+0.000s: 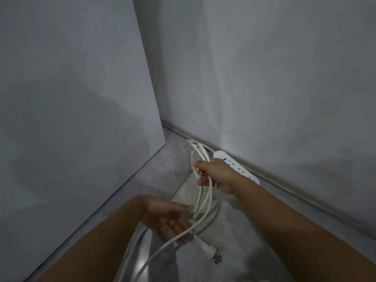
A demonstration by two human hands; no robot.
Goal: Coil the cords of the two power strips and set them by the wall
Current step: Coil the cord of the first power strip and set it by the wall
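Observation:
A white power strip (239, 166) lies on the floor along the baseboard, partly hidden behind my right hand. My right hand (215, 174) is closed around several loops of its white cord (200, 197), which hang down toward the floor. My left hand (166, 217) is palm up below them with fingers spread, and a strand of cord runs across its fingers. The cord's plug (211, 252) dangles just past my left fingertips. Another stretch of white cord (130, 255) trails down between my forearms. Only one power strip is in sight.
A grey wall (284, 88) with a baseboard (295, 194) runs along the right. A tall grey panel (71, 98) stands on the left, forming a narrow corner. The floor (254, 251) is pale and shiny.

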